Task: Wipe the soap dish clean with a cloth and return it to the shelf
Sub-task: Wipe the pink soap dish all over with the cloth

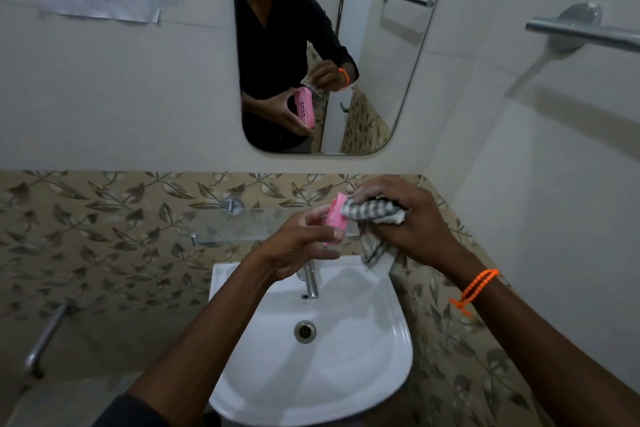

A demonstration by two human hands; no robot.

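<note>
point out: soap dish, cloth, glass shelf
soap dish (335, 216): head view, on its pink side between the left-hand fingers.
cloth (372, 211): head view, on the striped fold under the right hand's fingers.
glass shelf (242, 225): head view, on the bare pane left of the hands.

A: so the left hand (298, 246) grips the pink soap dish (335, 218) on edge, above the white sink (311, 374), right?

B: yep, and the right hand (408, 218) presses a grey checked cloth (374, 213) against it. Glass shelf (242, 224) sits just behind; the mirror (329, 45) reflects both hands.
</note>
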